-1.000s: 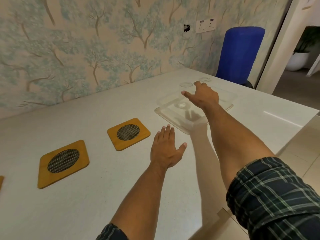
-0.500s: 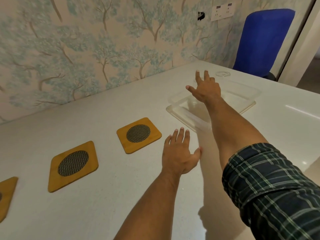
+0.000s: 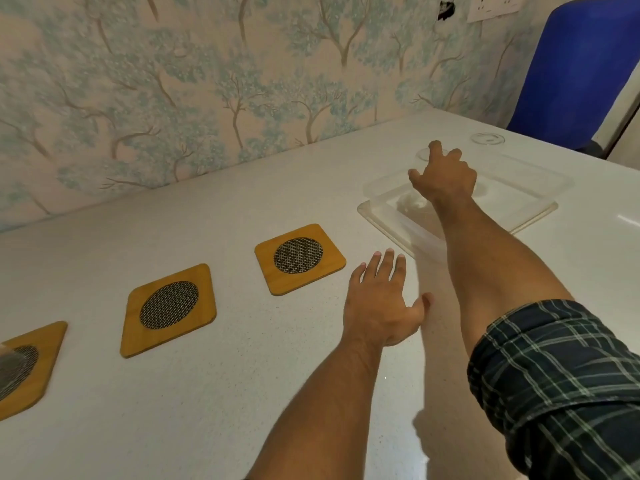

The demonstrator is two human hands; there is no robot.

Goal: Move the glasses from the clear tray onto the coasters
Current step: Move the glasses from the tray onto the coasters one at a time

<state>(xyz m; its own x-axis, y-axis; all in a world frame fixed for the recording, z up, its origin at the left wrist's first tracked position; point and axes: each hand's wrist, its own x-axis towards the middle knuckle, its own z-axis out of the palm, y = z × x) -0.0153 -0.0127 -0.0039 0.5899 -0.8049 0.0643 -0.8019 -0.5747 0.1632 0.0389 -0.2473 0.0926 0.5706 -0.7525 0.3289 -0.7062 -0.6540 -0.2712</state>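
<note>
Right hand (image 3: 445,180) reaches over clear tray (image 3: 388,221), fingers around a glass (image 3: 426,154) rim; grip unclear. 2nd glass (image 3: 487,138) at tray's far side. Left hand (image 3: 381,303) flat, fingers spread, nr coasters (image 3: 300,258).

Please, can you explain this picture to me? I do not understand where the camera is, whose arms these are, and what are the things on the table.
There is no machine here. The camera sits on a person's head and looks down at their own two arms.

On the white speckled table lie square wooden coasters with dark mesh centres: one near the middle, one further left, and a third cut by the left edge.

The left hand is open and holds nothing. The right hand reaches over the clear plastic tray, its fingers at the rim of a clear drinking glass. Whether it grips the glass, I cannot tell. Another clear glass stands at the tray's far end.
</note>
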